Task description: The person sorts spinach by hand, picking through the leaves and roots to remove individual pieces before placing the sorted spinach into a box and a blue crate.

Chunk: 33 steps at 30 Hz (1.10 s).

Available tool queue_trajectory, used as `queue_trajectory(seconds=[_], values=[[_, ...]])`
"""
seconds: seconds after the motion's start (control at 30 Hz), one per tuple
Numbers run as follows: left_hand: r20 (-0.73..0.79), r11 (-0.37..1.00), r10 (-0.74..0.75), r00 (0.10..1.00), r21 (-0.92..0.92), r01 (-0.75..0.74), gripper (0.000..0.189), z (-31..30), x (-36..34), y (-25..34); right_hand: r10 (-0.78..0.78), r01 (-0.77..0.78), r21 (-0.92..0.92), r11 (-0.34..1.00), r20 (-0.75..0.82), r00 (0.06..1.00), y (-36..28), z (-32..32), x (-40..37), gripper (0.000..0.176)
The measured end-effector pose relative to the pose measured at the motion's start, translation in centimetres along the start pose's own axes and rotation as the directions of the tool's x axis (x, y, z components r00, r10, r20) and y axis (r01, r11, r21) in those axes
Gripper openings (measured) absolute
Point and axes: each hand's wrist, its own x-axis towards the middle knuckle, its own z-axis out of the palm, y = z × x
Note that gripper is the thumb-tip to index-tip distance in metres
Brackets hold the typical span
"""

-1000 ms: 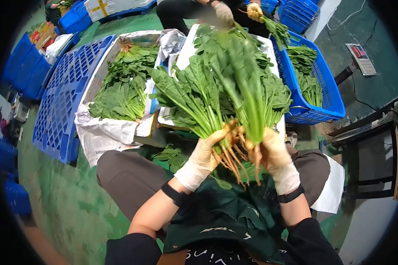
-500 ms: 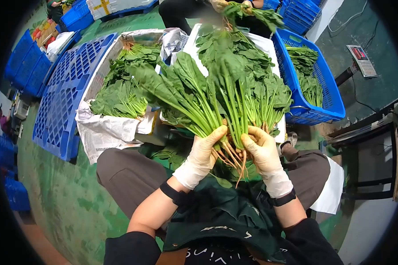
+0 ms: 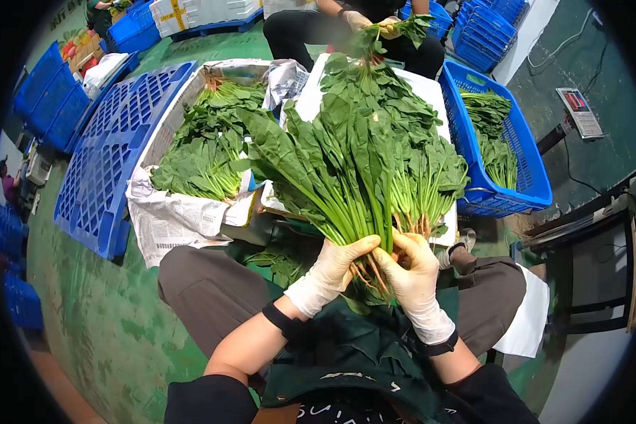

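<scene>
A bunch of leafy spinach point(image 3: 332, 177) with long green stems and thin orange-brown roots is held up in front of my lap. My left hand point(image 3: 330, 275), in a pale glove, is closed around the stem bases from the left. From the right, my right hand point(image 3: 415, 277), gloved too, grips the same bunch close to the roots. The two hands nearly meet, and their fingers partly hide the roots. Behind the bunch, more spinach point(image 3: 424, 177) lies on a white foam lid or box point(image 3: 442, 116), roots toward me.
To the left, a newspaper-lined box point(image 3: 173, 212) holds spinach. At right stands a blue crate point(image 3: 533, 191) with more bunches, beside a scale point(image 3: 579, 113). A blue pallet point(image 3: 95, 191) is at far left. Across from me, another person's gloved hands point(image 3: 374, 27) hold greens.
Both hands have come closer together and slightly lower, and the spinach they hold is gathered into one tighter bunch. The person opposite has shifted their greens.
</scene>
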Motion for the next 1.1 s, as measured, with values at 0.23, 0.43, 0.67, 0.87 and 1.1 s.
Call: queue_trajectory(seconds=[0.23,0.43,0.67,0.87,1.1], values=[[0.02,0.991,0.084,0.996,0.104,-0.085,0.041,-0.3,0.2,-1.1,-0.102,0.102,-0.008,0.995,-0.054,0.993,0.8,-0.1,-0.2,0.028],[0.0,0.998,-0.032,0.999,-0.045,0.032,0.041,0.4,-0.5,0.4,0.395,-0.286,0.588,0.756,-0.062,0.917,-1.0,1.0,-1.3,0.025],[0.339,0.87,-0.015,0.941,-0.46,0.18,0.049,-2.9,0.5,3.4,0.39,-0.555,0.649,0.521,0.397,0.831,-2.1,-2.0,-1.6,0.026],[-0.006,0.979,0.103,0.995,0.18,-0.1,0.042,0.2,-0.8,4.8,0.314,-0.357,0.187,0.915,0.224,0.922,-2.5,-3.2,0.3,0.049],[0.168,0.54,0.374,0.912,0.76,-0.362,0.037,2.3,-1.2,-2.1,0.113,-0.202,0.346,0.916,0.261,0.959,-2.7,1.3,1.8,0.089]])
